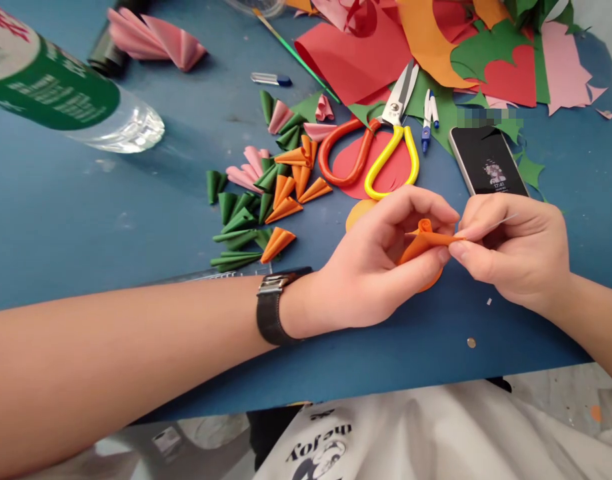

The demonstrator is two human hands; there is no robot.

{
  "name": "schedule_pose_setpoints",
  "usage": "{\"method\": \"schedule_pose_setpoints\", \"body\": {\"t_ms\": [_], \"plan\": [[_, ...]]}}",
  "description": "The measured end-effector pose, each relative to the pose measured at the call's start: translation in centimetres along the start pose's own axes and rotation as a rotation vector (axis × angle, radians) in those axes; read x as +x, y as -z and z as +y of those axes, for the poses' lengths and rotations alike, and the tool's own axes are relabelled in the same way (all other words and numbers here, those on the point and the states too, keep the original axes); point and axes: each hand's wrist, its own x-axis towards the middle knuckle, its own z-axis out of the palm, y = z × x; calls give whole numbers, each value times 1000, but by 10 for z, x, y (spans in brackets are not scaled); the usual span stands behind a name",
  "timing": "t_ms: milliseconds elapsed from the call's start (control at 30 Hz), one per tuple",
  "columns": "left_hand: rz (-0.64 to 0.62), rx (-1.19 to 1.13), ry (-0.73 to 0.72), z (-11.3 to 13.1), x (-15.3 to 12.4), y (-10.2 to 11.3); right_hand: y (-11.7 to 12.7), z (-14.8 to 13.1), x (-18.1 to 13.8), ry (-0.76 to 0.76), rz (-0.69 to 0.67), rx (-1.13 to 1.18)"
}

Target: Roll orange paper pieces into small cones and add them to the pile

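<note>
Between my two hands is a piece of orange paper (417,248), partly rolled, with a small curl standing up at its top. My left hand (381,260) curves around its body, thumb in front. The fingertips of my right hand (516,247) pinch its pointed right end, and a thin pale sliver sticks out past those fingers. Below and behind my left hand, an orange rounded edge shows, mostly hidden. To the left lie several small folded paper cones, in orange (279,245), green (241,220) and pink (281,117).
Scissors (396,113) with red and yellow handles lie beyond my hands, near a phone (489,163) and a blue-white compass (427,120). Paper scraps (351,60) pile at the back. A water bottle (71,87) and pink twisted paper (156,40) are at left.
</note>
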Motion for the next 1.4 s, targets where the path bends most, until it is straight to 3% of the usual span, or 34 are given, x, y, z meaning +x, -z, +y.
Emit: {"method": "schedule_pose_setpoints", "body": {"t_ms": [433,767,1067,1400], "plan": [[54,51,-8,-1,-3,-3,-4,0,-1,31,19,19],[71,-102,102,0,-3,-1,10,-13,5,27,-143,-64],[43,-42,66,0,-2,-1,6,-10,3,-22,-95,-47],[141,-64,266,12,2,-7,5,-9,4,-26,-59,-91]]}}
